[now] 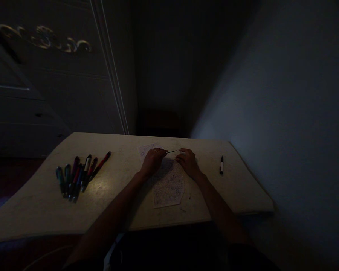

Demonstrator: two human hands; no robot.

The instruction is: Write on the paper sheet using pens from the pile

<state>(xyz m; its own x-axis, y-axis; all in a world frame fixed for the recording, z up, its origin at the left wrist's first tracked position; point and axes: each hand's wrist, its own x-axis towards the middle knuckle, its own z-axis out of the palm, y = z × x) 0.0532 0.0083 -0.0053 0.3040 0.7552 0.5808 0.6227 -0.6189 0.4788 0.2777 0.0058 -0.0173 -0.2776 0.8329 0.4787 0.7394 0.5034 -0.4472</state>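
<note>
Holding thin stick (171,152): left hand (153,162). Scribbled sheet (168,188), writing unreadable.

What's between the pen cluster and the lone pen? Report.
In the head view: left hand, right hand, both forearms, a thin rod, marked paper and small bits.

A pale table (243,188) bears clustered pens (75,181), written paper (169,188), one lone pen (222,166).

Arms (122,201) out fwd, L hand (153,160) pinching, R hand (188,162) near it, fingers (187,151) bent
</note>
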